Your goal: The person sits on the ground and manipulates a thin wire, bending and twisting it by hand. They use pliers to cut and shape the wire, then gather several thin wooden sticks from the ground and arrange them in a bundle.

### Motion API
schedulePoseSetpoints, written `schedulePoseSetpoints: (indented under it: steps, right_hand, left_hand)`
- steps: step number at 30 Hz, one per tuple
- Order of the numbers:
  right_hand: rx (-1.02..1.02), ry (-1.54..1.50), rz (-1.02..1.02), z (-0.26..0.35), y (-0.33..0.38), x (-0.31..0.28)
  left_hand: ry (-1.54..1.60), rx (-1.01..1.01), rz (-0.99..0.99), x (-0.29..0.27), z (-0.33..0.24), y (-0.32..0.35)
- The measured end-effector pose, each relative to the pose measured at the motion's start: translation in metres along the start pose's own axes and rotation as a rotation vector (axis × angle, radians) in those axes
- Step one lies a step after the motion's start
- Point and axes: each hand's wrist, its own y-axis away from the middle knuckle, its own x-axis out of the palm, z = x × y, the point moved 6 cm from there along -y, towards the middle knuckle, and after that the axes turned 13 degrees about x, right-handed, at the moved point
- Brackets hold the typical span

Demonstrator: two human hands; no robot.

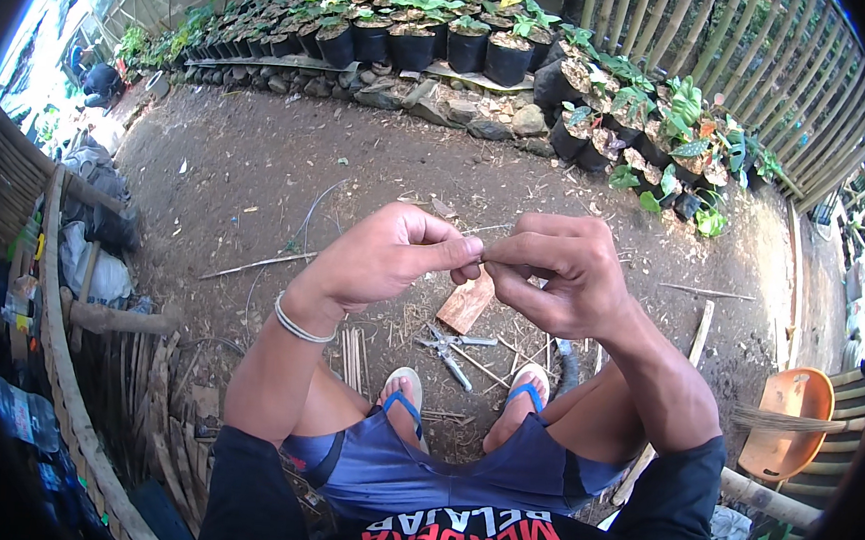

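Observation:
My left hand (378,256) and my right hand (563,274) meet in front of me above the ground, fingertips nearly touching. Thumb and fingers of each are pinched together. Whatever lies between them is tiny and dark, too small to name. A pale band circles my left wrist. Below the hands, a wooden block (467,305) lies on the soil. Metal pliers or shears (447,349), handles spread, rest between the block and my feet. A bundle of thin sticks (354,358) lies by my left foot.
Black plant bags (408,46) with leafy seedlings line a stone edging (434,105) at the back. A bamboo fence (729,50) rises at the right, near an orange basin (788,420) with a stick broom (793,422). Bamboo railing (83,396) and wood pieces (167,412) fill the left.

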Motion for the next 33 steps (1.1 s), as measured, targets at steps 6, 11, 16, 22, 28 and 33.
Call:
schedulePoseSetpoints:
  steps: [6,11,16,22,28,33]
  right_hand:
    - [-0.024,0.023,0.019,0.003,0.003,0.004]
    - [0.013,0.009,0.0,-0.002,0.003,0.002]
    - [0.065,-0.022,0.0,-0.008,0.003,0.001]
    - [0.082,0.024,-0.037,-0.007,0.003,-0.002]
    - [0.205,0.006,-0.077,-0.01,0.002,-0.006]
    - [0.255,0.009,-0.082,-0.012,0.003,-0.008]
  left_hand:
    - [0.015,-0.039,0.05,0.0,0.002,0.001]
    - [0.102,-0.027,0.024,0.003,0.004,0.001]
    - [0.151,0.009,-0.01,0.004,0.005,-0.002]
    - [-0.142,0.2,-0.105,0.003,-0.006,-0.001]
    - [-0.311,0.392,-0.209,0.006,-0.017,-0.004]
    - [-0.45,0.491,-0.262,0.008,-0.024,-0.003]
